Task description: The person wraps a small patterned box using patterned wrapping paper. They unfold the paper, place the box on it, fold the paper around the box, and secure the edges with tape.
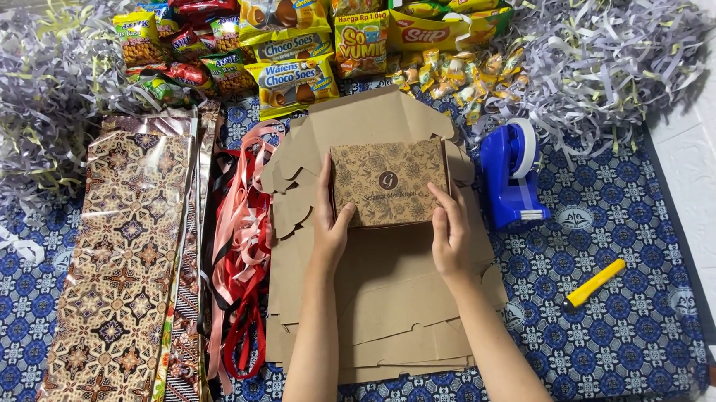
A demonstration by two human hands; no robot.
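Head view: box (388,182) lies crosswise between hands.

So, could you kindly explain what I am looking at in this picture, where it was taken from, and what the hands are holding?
There is no machine here: a person works with two bare hands, and the single picture comes from a camera worn on their head, looking down. The left hand and right hand hold a small patterned cardboard box by its sides, over a stack of flat unfolded box blanks. All this lies on a blue patterned cloth. Around it are batik-patterned wrapping sheets, red and pink ribbons, snack packets, shredded paper, a blue tape dispenser and a yellow utility knife.
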